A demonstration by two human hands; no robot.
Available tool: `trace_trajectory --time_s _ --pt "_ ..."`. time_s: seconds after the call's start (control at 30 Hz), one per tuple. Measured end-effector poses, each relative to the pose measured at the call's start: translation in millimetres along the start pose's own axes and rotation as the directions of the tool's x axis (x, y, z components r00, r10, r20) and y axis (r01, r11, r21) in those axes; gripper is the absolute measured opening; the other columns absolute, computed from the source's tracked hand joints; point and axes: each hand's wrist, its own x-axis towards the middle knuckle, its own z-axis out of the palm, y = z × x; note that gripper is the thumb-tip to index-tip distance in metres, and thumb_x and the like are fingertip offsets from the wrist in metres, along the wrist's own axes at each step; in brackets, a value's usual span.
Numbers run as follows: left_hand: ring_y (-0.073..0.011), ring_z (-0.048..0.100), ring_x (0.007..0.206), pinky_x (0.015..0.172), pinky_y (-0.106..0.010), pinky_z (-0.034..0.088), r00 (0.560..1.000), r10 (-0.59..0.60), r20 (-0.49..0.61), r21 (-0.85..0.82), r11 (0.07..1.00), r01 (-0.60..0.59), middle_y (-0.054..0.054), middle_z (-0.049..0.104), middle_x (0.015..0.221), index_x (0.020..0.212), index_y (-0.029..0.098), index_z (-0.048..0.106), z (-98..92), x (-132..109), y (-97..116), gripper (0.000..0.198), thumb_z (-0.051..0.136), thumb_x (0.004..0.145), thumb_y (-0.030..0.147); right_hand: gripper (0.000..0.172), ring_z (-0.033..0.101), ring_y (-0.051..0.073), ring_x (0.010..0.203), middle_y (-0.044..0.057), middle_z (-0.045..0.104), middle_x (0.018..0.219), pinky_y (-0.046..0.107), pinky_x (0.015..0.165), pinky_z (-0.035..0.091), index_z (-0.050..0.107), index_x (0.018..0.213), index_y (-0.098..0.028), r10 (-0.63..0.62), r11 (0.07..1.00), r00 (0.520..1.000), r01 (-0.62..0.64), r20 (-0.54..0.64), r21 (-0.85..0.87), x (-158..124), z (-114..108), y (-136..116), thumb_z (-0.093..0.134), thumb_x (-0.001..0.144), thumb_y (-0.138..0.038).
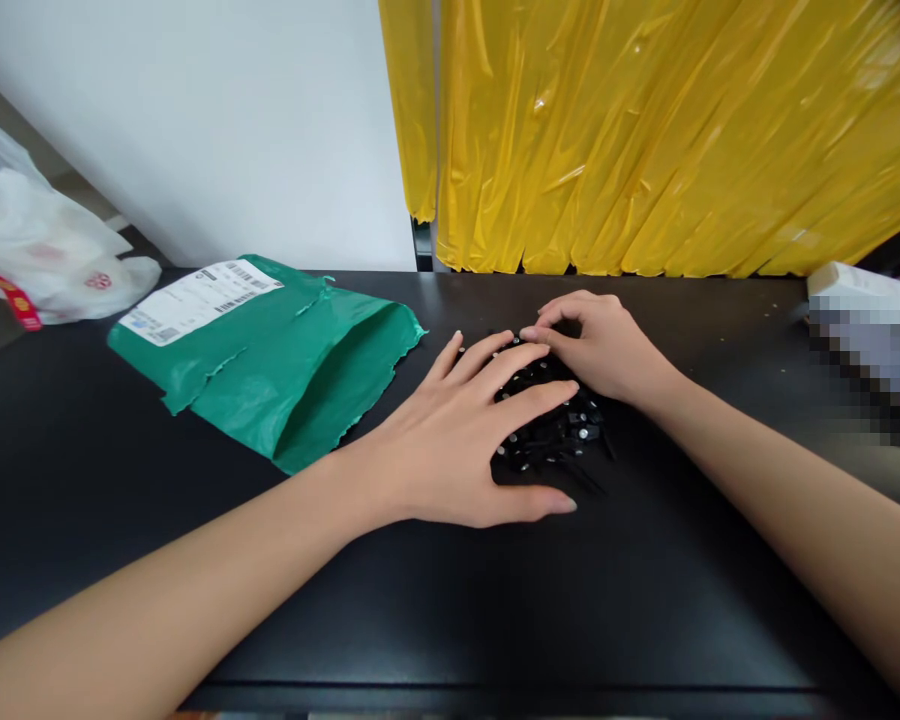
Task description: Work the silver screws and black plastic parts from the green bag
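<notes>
A pile of small black parts with tiny silver dots (555, 435) lies on the black table (495, 600) near its middle. My left hand (465, 430) lies flat with fingers stretched out, resting on the pile's left side. My right hand (600, 345) curls over the pile's far side, fingertips pressed together at the top of the pile; what they pinch, if anything, is too small to see.
A torn-open green mailing bag (285, 370) with a white shipping label lies left of the hands. A white plastic bag (37, 250) sits at the far left. Yellow plastic sheeting (645, 130) hangs behind the table. A white box (862, 290) stands at the right edge.
</notes>
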Motion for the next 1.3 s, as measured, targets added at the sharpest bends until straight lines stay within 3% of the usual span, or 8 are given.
trace_trajectory --time_s 0.13,0.23,0.33,0.43,0.63,0.9,1.17,1.3 --pt "-0.0485 0.029 0.172 0.134 -0.087 0.02 1.0 -0.031 0.005 0.015 0.999 0.031 -0.015 0.043 0.181 0.165 0.029 0.058 3.7 0 0 0.083 0.08 0.094 0.065 0.02 0.075 0.028 0.099 0.006 0.084 0.102 0.048 0.098 0.055 0.082 0.092 -0.026 0.044 0.996 0.992 -0.036 -0.114 0.076 2 -6 -5 0.078 0.097 -0.045" --pt "-0.0412 0.048 0.162 0.136 -0.073 0.033 0.981 -0.065 -0.181 -0.073 0.996 0.053 -0.016 0.06 0.168 0.158 0.024 0.062 2.0 2 -2 0.068 0.072 0.103 0.063 0.017 0.075 0.024 0.088 0.005 0.083 0.094 0.041 0.084 0.057 0.081 0.091 -0.024 0.056 0.965 0.977 0.0 -0.206 0.262 0 -12 -16 0.083 0.093 -0.04" --pt "-0.0293 0.07 0.134 0.119 -0.051 0.054 0.898 -0.171 -0.406 -0.157 0.981 0.116 -0.012 0.077 0.142 0.149 0.021 0.065 -0.4 6 -7 0.045 0.063 0.112 0.046 0.016 0.075 0.02 0.082 0.002 0.082 0.091 0.037 0.077 0.058 0.078 0.088 -0.025 0.023 0.894 0.973 0.084 -0.231 0.441 -7 -15 -30 0.089 0.089 -0.037" --pt "-0.0231 0.077 0.112 0.106 -0.042 0.06 0.802 -0.271 -0.532 -0.205 0.961 0.188 -0.006 0.082 0.122 0.143 0.021 0.068 0.2 10 -13 0.037 0.068 0.107 0.032 0.027 0.072 0.017 0.071 -0.001 0.079 0.081 0.033 0.066 0.057 0.078 0.09 -0.027 0.026 0.813 0.98 0.093 -0.196 0.575 -16 -13 -46 0.093 0.089 -0.049" --pt "-0.0158 0.078 0.092 0.09 -0.029 0.064 0.683 -0.418 -0.598 -0.518 0.853 0.069 0.0 0.084 0.101 0.114 0.021 0.079 3.1 17 -18 0.017 0.081 0.098 0.026 0.035 0.065 0.011 0.061 -0.003 0.077 0.073 0.025 0.055 0.054 0.079 0.083 -0.024 0.091 0.608 0.993 0.0 -0.07 0.794 -29 -7 -67 0.104 0.076 -0.047" --pt "-0.0155 0.078 0.083 0.078 -0.027 0.064 0.694 -0.56 -0.453 -0.782 0.624 -0.006 -0.002 0.084 0.091 0.09 0.02 0.078 1.8 22 -21 0.017 0.089 0.092 0.033 0.03 0.079 0.013 0.075 -0.001 0.083 0.087 0.022 0.059 0.058 0.087 0.089 -0.025 0.134 0.454 0.987 -0.139 0.087 0.88 -37 -5 -71 0.104 0.076 -0.045" --pt "-0.0151 0.071 0.075 0.07 -0.029 0.059 0.686 -0.53 -0.499 -0.646 0.755 0.113 -0.001 0.081 0.091 0.1 0.021 0.077 2.7 19 -19 0.009 0.07 0.1 0.026 0.011 0.082 0.013 0.085 -0.001 0.084 0.093 0.02 0.069 0.065 0.083 0.091 -0.025 0.237 0.331 0.96 -0.225 0.15 0.916 -46 -8 -84 0.092 0.091 -0.03" --pt "-0.0273 0.074 0.114 0.105 -0.047 0.059 0.862 -0.285 -0.418 -0.229 0.952 0.204 -0.009 0.08 0.121 0.12 0.02 0.079 0.1 8 -14 0.025 0.07 0.1 0.03 0.012 0.076 0.012 0.081 -0.001 0.082 0.103 0.021 0.065 0.06 0.079 0.108 -0.029 0.423 0.347 0.905 -0.2 0.037 0.916 -41 -16 -81 0.083 0.098 -0.025"
